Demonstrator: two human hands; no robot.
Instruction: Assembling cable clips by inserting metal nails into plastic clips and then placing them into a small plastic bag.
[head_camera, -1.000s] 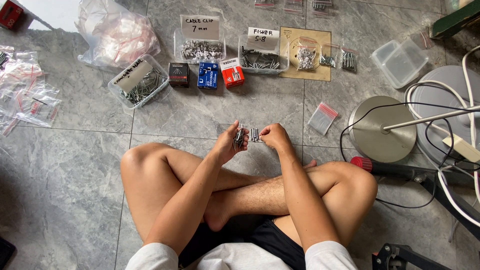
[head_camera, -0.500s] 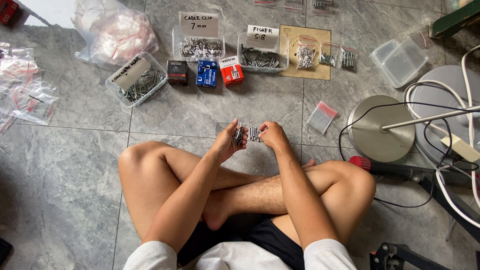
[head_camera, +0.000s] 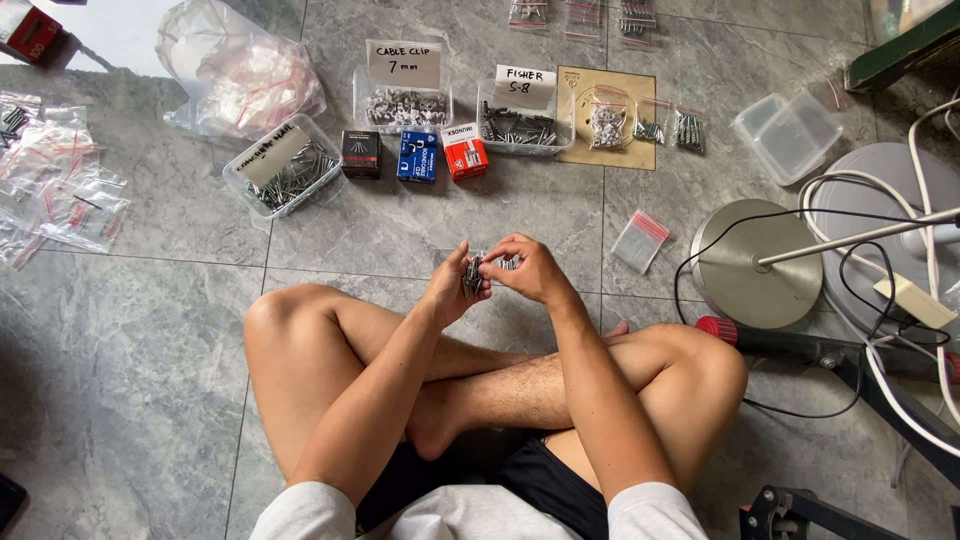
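I sit cross-legged on a grey tiled floor. My left hand and my right hand meet in front of my knees, both pinching a small clear plastic bag of grey metal fasteners. The bag stands upright between the fingers, and its lower part is hidden by the left palm. A small empty zip bag with a red strip lies on the floor to the right of my hands.
Ahead stand clear tubs of nails, white clips and grey plugs, three small boxes and filled bags on a cardboard sheet. Loose zip bags lie left. A round lamp base, cables and empty containers sit right.
Both hands stay on the small bag and have barely moved; only the fingers shift slightly. The view has drifted a little.
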